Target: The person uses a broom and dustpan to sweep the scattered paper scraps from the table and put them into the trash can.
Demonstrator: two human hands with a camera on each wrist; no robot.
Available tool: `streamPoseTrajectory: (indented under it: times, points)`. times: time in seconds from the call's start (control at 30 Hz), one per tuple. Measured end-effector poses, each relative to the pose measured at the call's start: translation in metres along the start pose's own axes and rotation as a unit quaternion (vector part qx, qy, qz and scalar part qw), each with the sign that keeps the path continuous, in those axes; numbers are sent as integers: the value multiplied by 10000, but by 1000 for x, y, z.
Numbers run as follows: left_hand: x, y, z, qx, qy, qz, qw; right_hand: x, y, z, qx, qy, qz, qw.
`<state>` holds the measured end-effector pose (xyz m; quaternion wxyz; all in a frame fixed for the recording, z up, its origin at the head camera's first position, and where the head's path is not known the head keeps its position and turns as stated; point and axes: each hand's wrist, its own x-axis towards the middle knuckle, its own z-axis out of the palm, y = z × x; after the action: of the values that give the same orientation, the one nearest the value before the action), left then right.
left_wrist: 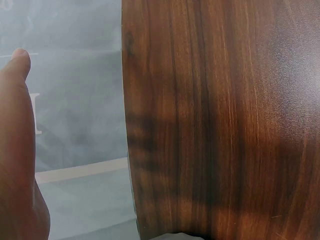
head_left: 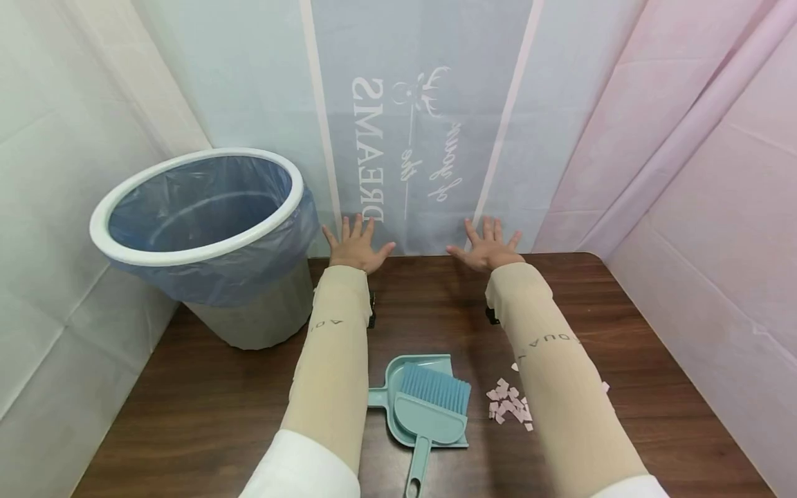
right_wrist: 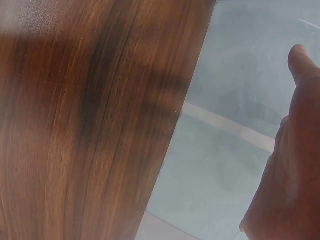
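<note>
Pale paper scraps (head_left: 509, 405) lie loose on the wood-grain table (head_left: 629, 318) beside the dustpan (head_left: 394, 387), some perhaps hidden by the right sleeve (head_left: 557, 373), and we see none on the pan's exposed part or in the visible inside of the lined trash bin (head_left: 252, 321). We judge that no gathering has been done and every visible scrap is left, with the hand brush (head_left: 429, 418) lying across the dustpan. Our left hand (head_left: 356, 247) and right hand (head_left: 488, 252) hold nothing, fingers spread at the table's far edge.
</note>
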<state>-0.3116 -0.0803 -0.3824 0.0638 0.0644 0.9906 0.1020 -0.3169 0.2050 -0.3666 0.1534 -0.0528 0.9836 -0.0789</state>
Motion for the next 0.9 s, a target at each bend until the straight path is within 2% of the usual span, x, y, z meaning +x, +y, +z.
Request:
streamPoseTrajectory:
  times: [0.2, 0.4, 0.67, 0.9]
  points:
    - [-7, 1, -2, 18, -59, 50, 10000, 2, 0, 3, -36, -30, -2, 10000]
    - [0, 2, -3, 117, -174, 132, 9997, 4, 0, 4, -63, -9, -100, 9999]
    - [11, -1, -8, 500, -84, 504, 9974, 4, -1, 3, -187, 117, -391, 9990]
    - [9, 0, -12, 437, -17, 1049, 9935, 1, 0, 1, -311, 195, -660, 9971]
